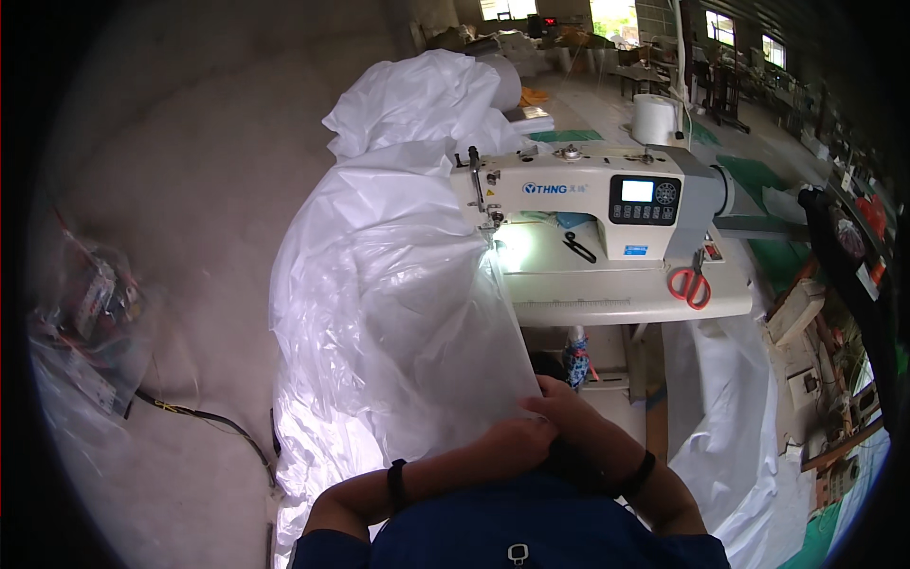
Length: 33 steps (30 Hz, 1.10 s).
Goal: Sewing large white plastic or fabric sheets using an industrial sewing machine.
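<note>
A large sheet of translucent white plastic film (408, 322) drapes over the left end of a white sewing machine (531, 185). Its right edge runs from the lit needle area down toward me. My right hand (567, 410) is closed on that edge near its lower corner, thumb and fingers pinching the film. Right beside it, my left hand (517, 442) is curled against the film; its fingertips are hidden, so what it grips does not show. Red-handled scissors (690, 286) and small black thread snips (579, 247) lie on the machine bed, beyond both hands.
More film (417, 100) is heaped behind the machine, and white sheeting (725, 417) hangs at the right. A black cable (204, 414) crosses the floor at left beside a clear plastic bag (90, 322) of things. A white roll (654, 119) stands farther back.
</note>
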Motion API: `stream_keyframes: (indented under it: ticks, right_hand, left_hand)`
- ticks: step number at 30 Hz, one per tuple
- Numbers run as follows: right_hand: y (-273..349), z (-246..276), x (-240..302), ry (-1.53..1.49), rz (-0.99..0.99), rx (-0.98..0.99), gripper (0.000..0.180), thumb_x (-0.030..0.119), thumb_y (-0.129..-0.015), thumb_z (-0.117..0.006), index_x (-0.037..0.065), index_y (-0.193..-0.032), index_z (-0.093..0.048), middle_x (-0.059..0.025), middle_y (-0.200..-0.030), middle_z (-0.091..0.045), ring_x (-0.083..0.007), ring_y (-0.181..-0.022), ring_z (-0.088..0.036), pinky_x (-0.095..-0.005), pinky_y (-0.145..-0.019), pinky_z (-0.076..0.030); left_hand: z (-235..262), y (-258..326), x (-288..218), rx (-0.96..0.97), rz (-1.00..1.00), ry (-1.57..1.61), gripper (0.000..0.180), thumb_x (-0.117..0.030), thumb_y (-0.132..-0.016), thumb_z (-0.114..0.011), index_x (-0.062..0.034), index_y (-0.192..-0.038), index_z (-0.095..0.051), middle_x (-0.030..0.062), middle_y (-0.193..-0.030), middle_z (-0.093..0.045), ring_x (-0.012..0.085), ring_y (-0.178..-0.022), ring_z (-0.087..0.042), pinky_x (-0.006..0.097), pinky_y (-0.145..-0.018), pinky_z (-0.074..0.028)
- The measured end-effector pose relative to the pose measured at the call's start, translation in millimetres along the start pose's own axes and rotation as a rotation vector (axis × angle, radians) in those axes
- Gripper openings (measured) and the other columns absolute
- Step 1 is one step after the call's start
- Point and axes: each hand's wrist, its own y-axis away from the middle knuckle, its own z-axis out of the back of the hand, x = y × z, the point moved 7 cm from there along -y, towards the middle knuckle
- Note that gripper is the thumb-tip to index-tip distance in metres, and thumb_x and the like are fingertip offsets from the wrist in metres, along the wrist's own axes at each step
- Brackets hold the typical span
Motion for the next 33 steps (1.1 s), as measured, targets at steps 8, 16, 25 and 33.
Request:
stream_keyframes:
  ticks: [8,16,25,33]
  right_hand:
    - [59,24,-43,-0.182,-0.222,-0.105,0.030,0.016,-0.087,-0.055,-0.003,-0.111,-0.057,-0.0083,-0.099,-0.062,-0.0138,-0.088,-0.059,-0.0272,-0.080,-0.047]
    - [88,3,-31,-0.072,-0.228,-0.042,0.034,0.010,-0.086,-0.051,-0.001,-0.118,-0.051,-0.0063,-0.103,-0.060,-0.0128,-0.090,-0.058,-0.0266,-0.084,-0.045]
    - [101,3,-4,-0.417,-0.082,-0.145,0.030,0.005,-0.085,-0.052,0.000,-0.114,-0.052,-0.0064,-0.104,-0.060,-0.0154,-0.093,-0.058,-0.0295,-0.084,-0.047]
    - [110,15,16,-0.569,0.135,-0.090,0.024,0.005,-0.088,-0.051,0.003,-0.112,-0.054,-0.0060,-0.105,-0.059,-0.0153,-0.093,-0.059,-0.0312,-0.082,-0.050]
  left_hand:
    - [35,41,61,-0.394,0.488,-0.231,0.044,-0.026,-0.075,-0.064,0.0000,-0.108,-0.052,0.0132,-0.104,-0.054,0.0298,-0.102,-0.050,0.044,-0.086,-0.036]
    - [2,95,123,-0.438,0.682,0.636,0.018,-0.010,-0.081,-0.055,-0.0031,-0.097,-0.057,0.0057,-0.072,-0.054,0.0191,-0.064,-0.058,0.032,-0.058,-0.050]
    - [-3,46,-3,0.376,0.228,1.033,0.015,-0.016,-0.087,-0.057,-0.0022,-0.090,-0.061,0.0089,-0.079,-0.062,0.0212,-0.074,-0.063,0.032,-0.069,-0.049]
    - [103,14,-33,-0.397,-0.016,0.108,0.030,-0.020,-0.073,-0.071,-0.0039,-0.097,-0.062,0.0115,-0.103,-0.057,0.0287,-0.091,-0.059,0.036,-0.074,-0.049]
